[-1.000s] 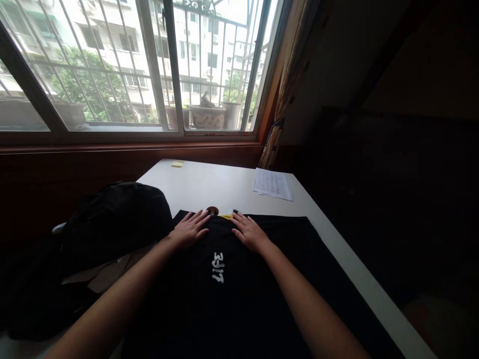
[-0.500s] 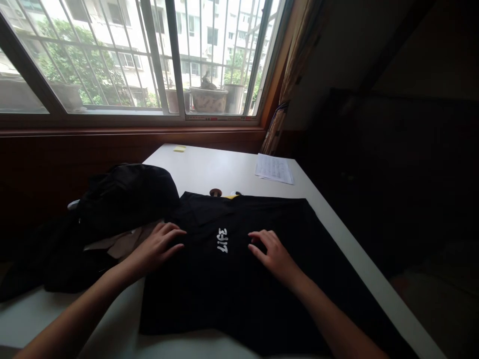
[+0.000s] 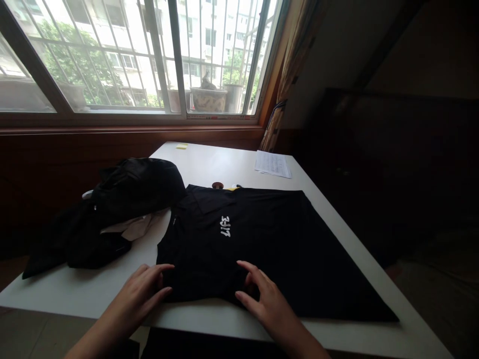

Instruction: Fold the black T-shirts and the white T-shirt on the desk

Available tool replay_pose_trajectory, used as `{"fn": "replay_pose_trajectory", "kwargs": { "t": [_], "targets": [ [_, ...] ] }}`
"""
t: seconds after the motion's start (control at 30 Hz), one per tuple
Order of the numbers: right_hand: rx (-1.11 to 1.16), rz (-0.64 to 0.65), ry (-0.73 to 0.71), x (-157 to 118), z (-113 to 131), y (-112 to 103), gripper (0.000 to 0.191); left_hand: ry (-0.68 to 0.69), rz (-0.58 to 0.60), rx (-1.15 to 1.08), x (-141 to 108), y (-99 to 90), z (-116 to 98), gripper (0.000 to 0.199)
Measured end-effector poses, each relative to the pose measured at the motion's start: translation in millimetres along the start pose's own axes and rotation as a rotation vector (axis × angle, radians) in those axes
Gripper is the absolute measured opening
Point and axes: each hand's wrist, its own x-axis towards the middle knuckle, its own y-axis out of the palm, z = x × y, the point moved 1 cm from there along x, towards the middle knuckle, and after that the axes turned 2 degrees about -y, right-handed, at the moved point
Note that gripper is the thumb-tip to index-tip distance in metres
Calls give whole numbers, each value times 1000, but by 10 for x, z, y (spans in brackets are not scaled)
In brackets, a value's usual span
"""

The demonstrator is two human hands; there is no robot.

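A black T-shirt [image 3: 277, 239] lies spread sideways on the white table, its neckline to the left and small white lettering [image 3: 225, 226] on its front. My left hand [image 3: 140, 289] is at the shirt's near left corner, thumb and forefinger apart. Over the near edge, right of the left hand, my right hand [image 3: 262, 294] is held with its thumb and forefinger apart too. Neither hand holds cloth; whether the fingertips touch the shirt I cannot tell.
A heap of dark clothing [image 3: 138, 187] with a beige piece [image 3: 140, 227] lies on the left of the white table [image 3: 209, 162]. Paper sheets [image 3: 273, 164] and a yellow sticky pad [image 3: 181, 146] are farther back. A round cable hole [image 3: 217, 185] borders the shirt. A barred window stands behind.
Both hands have moved back toward me, from the shirt's middle to its near edge. The shirt's near side now lies farther up on the table, and its neckline shows. The view has shifted slightly.
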Motion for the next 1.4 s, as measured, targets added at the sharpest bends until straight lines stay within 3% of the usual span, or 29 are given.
{"fn": "replay_pose_trajectory", "kwargs": {
  "t": [0.3,0.53,0.73,0.9,1.07,1.23,1.4],
  "targets": [
    [17,-63,56,-157,61,55,51,22,-89,82,-56,29,-90,34],
    [-120,-64,9,-225,34,172,54,-2,-74,91,-87,38,-26,30],
    [-256,-9,-46,-281,106,23,31,21,-105,158,-126,58,37,21],
    [-278,-2,-51,-270,22,-152,36,42,-196,285,-141,5,36,14],
    [-282,10,-69,-267,-85,-301,31,161,-215,337,-9,-16,-288,24],
    [-296,64,-125,-321,-106,-381,16,495,-41,234,316,242,-808,35],
    [-339,79,-180,-380,-134,-338,31,671,82,238,745,486,-1091,44]
  ]
}}
